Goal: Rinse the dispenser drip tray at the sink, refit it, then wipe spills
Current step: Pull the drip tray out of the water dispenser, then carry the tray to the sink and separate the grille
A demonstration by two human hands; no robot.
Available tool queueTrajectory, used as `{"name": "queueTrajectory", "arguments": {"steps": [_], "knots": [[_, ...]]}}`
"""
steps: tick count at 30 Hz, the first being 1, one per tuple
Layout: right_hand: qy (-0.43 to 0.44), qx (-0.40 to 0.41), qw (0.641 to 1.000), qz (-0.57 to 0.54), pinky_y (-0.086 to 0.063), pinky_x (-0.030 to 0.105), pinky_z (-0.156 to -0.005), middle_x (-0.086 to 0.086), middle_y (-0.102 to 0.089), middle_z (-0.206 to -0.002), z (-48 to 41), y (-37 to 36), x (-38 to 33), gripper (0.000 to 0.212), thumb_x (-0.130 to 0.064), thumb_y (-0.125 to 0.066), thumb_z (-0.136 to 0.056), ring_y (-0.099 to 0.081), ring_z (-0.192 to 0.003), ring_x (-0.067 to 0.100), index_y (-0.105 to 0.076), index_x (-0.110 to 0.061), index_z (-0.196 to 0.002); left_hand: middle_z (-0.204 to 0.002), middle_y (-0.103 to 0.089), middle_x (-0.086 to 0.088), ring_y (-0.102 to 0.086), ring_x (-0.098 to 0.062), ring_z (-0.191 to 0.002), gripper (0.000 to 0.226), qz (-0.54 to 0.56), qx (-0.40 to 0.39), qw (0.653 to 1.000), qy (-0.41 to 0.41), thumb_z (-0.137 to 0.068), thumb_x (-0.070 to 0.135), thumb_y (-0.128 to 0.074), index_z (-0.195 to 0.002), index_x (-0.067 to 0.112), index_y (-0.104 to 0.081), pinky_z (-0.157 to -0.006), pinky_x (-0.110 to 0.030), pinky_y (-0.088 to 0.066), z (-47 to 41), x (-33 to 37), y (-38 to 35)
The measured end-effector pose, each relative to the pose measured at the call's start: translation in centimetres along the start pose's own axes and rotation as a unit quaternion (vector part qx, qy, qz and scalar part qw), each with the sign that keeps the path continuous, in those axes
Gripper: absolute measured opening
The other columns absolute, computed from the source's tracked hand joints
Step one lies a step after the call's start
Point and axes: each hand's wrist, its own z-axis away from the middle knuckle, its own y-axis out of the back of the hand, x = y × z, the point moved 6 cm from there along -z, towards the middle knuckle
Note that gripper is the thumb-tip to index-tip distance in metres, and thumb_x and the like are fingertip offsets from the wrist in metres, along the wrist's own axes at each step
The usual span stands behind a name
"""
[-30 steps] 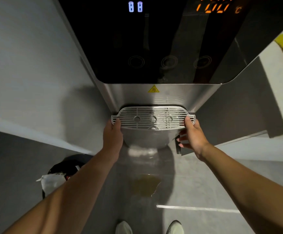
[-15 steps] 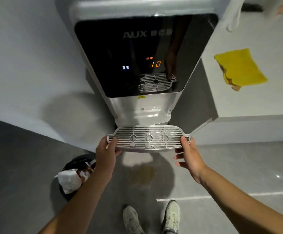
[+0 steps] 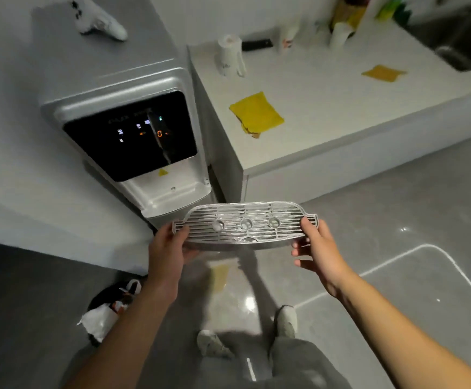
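Note:
I hold the grey slotted drip tray [image 3: 245, 224] level in the air, clear of the water dispenser [image 3: 133, 136]. My left hand [image 3: 167, 248] grips its left end and my right hand [image 3: 317, 248] grips its right end. The dispenser's empty tray recess [image 3: 172, 202] shows just behind the tray. A yellowish spill [image 3: 219, 276] lies on the floor below the tray. A yellow cloth [image 3: 256, 113] rests on the white counter [image 3: 327, 113], and the sink [image 3: 464, 43] sits at the far right of that counter.
A small bin with a white bag [image 3: 110, 307] stands on the floor at the left. My feet [image 3: 286, 318] are under the tray. On the counter are a second yellow cloth [image 3: 383, 73], a paper roll [image 3: 228, 56] and several bottles. A white object [image 3: 99, 19] lies on the dispenser's top.
The tray has come out of the dispenser and moved away from it with both hands still on it. The view has pulled back and turned right, bringing counter and sink into sight.

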Motion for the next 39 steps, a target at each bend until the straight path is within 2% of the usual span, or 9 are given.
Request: {"name": "queueTrajectory", "arguments": {"steps": [3,6,12,17,21,27,32,36,39], "knots": [[0.004,0.026,0.999,-0.024,-0.051,0.029,-0.059,-0.002,-0.060,-0.071,2.2,5.2,-0.5,0.023,-0.060,-0.055,-0.095,-0.057,-0.063,0.015,-0.057,-0.037,-0.096,-0.120,-0.072,-0.022,-0.070,-0.034,-0.111,0.019,-0.029,-0.033,0.999,-0.015,-0.102,0.010,-0.056,-0.117,0.010,-0.068,-0.086,-0.048,-0.063,2.3,1.3,-4.7],[0.011,0.056,0.998,-0.041,-0.053,0.028,-0.058,-0.002,-0.060,-0.072,3.6,10.9,-0.7,0.028,-0.059,-0.056,-0.095,-0.057,-0.064,0.014,-0.057,-0.033,-0.102,-0.118,-0.073,-0.024,-0.070,-0.036,-0.104,0.020,-0.047,-0.072,0.996,-0.007,-0.102,0.014,-0.058,-0.119,0.010,-0.068,-0.095,-0.060,-0.058,4.0,1.2,-10.0],[0.017,0.108,0.992,-0.057,-0.055,0.026,-0.054,-0.002,-0.062,-0.073,5.0,22.8,-1.0,0.027,-0.054,-0.054,-0.099,-0.056,-0.061,0.012,-0.056,-0.028,-0.107,-0.099,-0.071,-0.014,-0.062,-0.020,-0.081,0.017,-0.055,-0.134,0.989,0.011,-0.100,0.020,-0.063,-0.115,0.014,-0.071,-0.083,-0.040,-0.058,7.2,-0.5,-21.4],[0.022,0.152,0.986,-0.067,-0.054,0.029,-0.059,0.002,-0.059,-0.077,4.7,33.0,-2.4,0.023,-0.047,-0.054,-0.102,-0.055,-0.063,0.015,-0.055,-0.024,-0.105,-0.105,-0.075,-0.011,-0.065,-0.028,-0.098,0.016,-0.045,-0.170,0.984,0.025,-0.099,0.016,-0.065,-0.113,0.013,-0.072,-0.096,-0.048,-0.057,9.8,-1.2,-32.0],[0.020,0.179,0.981,-0.071,-0.058,0.030,-0.062,0.004,-0.066,-0.084,3.9,40.4,-3.4,0.027,-0.048,-0.053,-0.101,-0.063,-0.072,0.020,-0.060,-0.024,-0.111,-0.104,-0.080,-0.005,-0.072,-0.023,-0.095,0.021,-0.060,-0.202,0.977,0.022,-0.100,0.016,-0.063,-0.119,0.012,-0.070,-0.087,-0.039,-0.061,11.2,-1.1,-40.6],[0.012,0.215,0.972,-0.089,-0.059,0.032,-0.067,0.008,-0.074,-0.092,-0.1,50.7,-4.7,0.029,-0.053,-0.053,-0.101,-0.069,-0.075,0.020,-0.061,-0.029,-0.115,-0.111,-0.077,-0.011,-0.072,-0.023,-0.093,0.018,-0.074,-0.255,0.963,0.034,-0.100,0.014,-0.063,-0.117,0.012,-0.067,-0.081,-0.035,-0.062,10.1,-1.8,-53.5],[0.005,0.247,0.964,-0.102,-0.059,0.035,-0.070,0.010,-0.072,-0.093,-5.1,58.5,-7.0,0.030,-0.054,-0.053,-0.101,-0.068,-0.073,0.020,-0.061,-0.028,-0.113,-0.110,-0.077,-0.012,-0.072,-0.020,-0.091,0.013,-0.060,-0.295,0.953,0.044,-0.100,0.018,-0.065,-0.112,0.014,-0.068,-0.091,-0.041,-0.058,8.1,-2.2,-64.5],[0.006,0.248,0.963,-0.107,-0.057,0.033,-0.068,0.005,-0.073,-0.090,-9.1,63.8,-9.8,0.031,-0.059,-0.055,-0.095,-0.067,-0.073,0.017,-0.064,-0.032,-0.108,-0.117,-0.075,-0.022,-0.071,-0.017,-0.083,0.018,-0.068,-0.306,0.949,0.043,-0.100,0.015,-0.064,-0.116,0.011,-0.067,-0.074,-0.031,-0.056,6.2,-1.2,-72.6],[-0.001,0.258,0.959,-0.114,-0.056,0.033,-0.065,0.005,-0.073,-0.087,-12.7,68.0,-12.1,0.023,-0.057,-0.056,-0.096,-0.066,-0.070,0.019,-0.065,-0.036,-0.100,-0.119,-0.075,-0.020,-0.073,-0.029,-0.104,0.025,-0.084,-0.302,0.949,0.032,-0.100,0.014,-0.063,-0.123,0.007,-0.065,-0.089,-0.043,-0.059,4.6,0.1,-78.5]]}}
